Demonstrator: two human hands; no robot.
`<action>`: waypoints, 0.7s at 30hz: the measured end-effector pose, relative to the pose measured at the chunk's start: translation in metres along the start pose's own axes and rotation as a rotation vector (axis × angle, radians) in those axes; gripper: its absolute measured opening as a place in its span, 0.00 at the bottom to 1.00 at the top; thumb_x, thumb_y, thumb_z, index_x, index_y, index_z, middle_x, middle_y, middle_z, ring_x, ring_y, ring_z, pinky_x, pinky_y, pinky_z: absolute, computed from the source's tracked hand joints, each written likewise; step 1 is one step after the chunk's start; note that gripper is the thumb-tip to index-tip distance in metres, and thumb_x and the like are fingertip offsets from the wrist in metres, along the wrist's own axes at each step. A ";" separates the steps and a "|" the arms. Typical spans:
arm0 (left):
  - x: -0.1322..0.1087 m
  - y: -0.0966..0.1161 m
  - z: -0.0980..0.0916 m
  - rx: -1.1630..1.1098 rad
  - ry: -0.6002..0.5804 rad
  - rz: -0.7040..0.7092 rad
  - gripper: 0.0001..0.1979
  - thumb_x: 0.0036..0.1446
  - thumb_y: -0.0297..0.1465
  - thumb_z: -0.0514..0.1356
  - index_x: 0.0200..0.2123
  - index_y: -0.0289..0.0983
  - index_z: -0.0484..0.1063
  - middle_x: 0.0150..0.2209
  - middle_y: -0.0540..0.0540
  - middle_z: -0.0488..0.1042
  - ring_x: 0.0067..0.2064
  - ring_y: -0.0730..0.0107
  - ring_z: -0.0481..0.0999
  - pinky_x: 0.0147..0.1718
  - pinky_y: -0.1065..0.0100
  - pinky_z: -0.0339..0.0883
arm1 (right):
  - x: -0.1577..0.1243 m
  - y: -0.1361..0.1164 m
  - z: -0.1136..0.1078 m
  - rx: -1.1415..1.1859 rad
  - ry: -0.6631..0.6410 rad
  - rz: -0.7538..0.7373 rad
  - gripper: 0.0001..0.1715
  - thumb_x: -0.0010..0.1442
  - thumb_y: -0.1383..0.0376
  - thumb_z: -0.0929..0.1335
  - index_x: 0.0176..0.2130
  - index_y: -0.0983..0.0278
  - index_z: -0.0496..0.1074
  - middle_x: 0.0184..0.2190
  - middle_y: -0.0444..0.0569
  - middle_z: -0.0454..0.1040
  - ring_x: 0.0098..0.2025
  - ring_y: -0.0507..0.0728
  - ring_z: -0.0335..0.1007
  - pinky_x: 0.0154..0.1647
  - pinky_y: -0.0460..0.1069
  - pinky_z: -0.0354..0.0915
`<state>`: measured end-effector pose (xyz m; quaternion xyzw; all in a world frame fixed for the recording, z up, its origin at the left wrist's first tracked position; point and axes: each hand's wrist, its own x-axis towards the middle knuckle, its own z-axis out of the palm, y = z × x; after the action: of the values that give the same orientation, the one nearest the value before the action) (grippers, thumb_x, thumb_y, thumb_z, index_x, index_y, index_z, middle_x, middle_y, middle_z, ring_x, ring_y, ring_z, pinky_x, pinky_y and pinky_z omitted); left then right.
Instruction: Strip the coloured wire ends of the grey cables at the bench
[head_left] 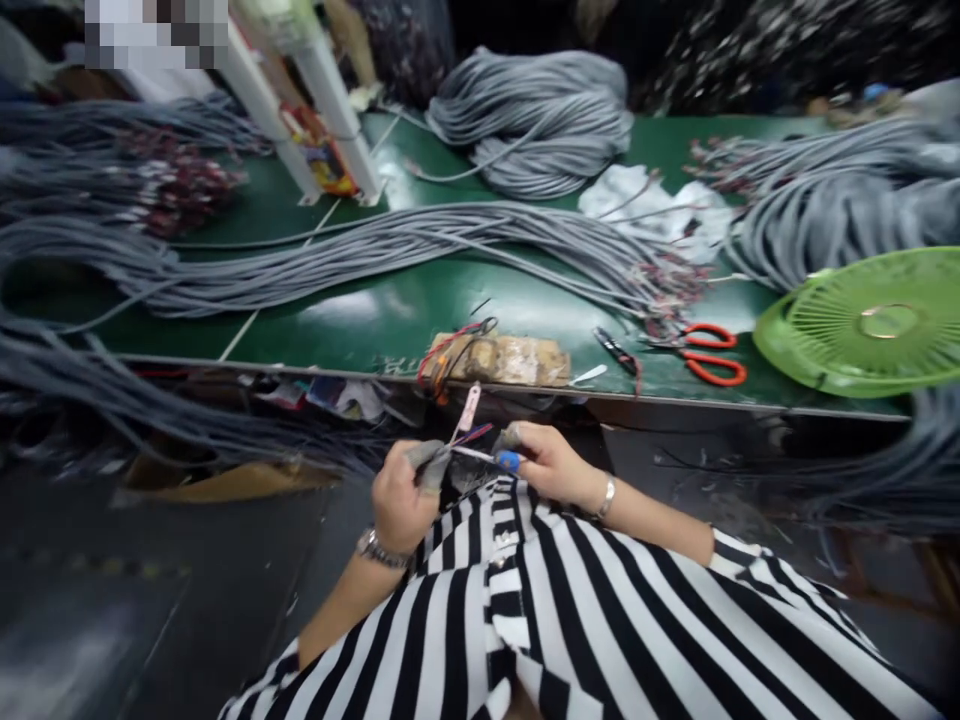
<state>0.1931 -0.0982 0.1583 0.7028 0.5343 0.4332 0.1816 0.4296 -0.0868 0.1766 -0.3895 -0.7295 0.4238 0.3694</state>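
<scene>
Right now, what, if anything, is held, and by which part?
Thin wires: the left hand pinches them where they fan out. Whether the right hand grips one is unclear.

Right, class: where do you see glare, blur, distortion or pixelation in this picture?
Head view: pale glare on the green table; head view: soft, smeared hanging cables at left; head view: striped shirt flaring toward the lower corners, probably lens stretch; head view: coarse squares at top left; head view: held wires too small to trace.
</scene>
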 end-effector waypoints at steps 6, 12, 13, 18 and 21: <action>-0.003 0.017 -0.007 -0.343 -0.170 -0.340 0.09 0.60 0.37 0.56 0.35 0.38 0.69 0.21 0.53 0.66 0.21 0.76 0.65 0.22 0.73 0.63 | 0.001 0.015 -0.094 -0.845 0.596 0.189 0.12 0.60 0.62 0.65 0.43 0.64 0.72 0.43 0.56 0.70 0.43 0.60 0.65 0.43 0.52 0.61; 0.001 0.040 0.013 -0.769 -0.329 -0.686 0.16 0.58 0.45 0.57 0.31 0.36 0.67 0.16 0.57 0.60 0.13 0.83 0.56 0.12 0.79 0.50 | 0.004 0.042 -0.140 -1.205 0.363 0.497 0.08 0.58 0.63 0.66 0.35 0.66 0.71 0.31 0.56 0.68 0.32 0.58 0.62 0.31 0.51 0.53; 0.002 0.040 0.014 -0.798 -0.331 -0.701 0.17 0.57 0.45 0.57 0.31 0.36 0.67 0.15 0.57 0.60 0.13 0.84 0.56 0.12 0.79 0.49 | 0.005 0.043 -0.140 -1.239 0.326 0.497 0.07 0.59 0.66 0.64 0.35 0.66 0.70 0.31 0.56 0.68 0.31 0.57 0.61 0.29 0.51 0.50; 0.003 0.040 0.010 -0.852 -0.342 -0.733 0.18 0.54 0.46 0.60 0.31 0.35 0.68 0.16 0.57 0.63 0.12 0.85 0.57 0.10 0.80 0.49 | -0.002 0.030 -0.122 -1.159 0.321 0.400 0.06 0.61 0.66 0.60 0.33 0.63 0.64 0.25 0.53 0.66 0.25 0.57 0.59 0.28 0.53 0.46; 0.002 0.041 0.008 -0.848 -0.332 -0.759 0.18 0.53 0.46 0.60 0.32 0.35 0.67 0.17 0.57 0.64 0.11 0.84 0.58 0.10 0.80 0.49 | -0.014 0.011 -0.090 -0.812 0.286 0.224 0.07 0.64 0.63 0.58 0.36 0.60 0.63 0.24 0.51 0.67 0.24 0.59 0.62 0.27 0.53 0.52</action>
<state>0.2242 -0.1093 0.1839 0.3869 0.4931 0.3978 0.6700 0.5161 -0.0658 0.1970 -0.6346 -0.7315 0.0823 0.2355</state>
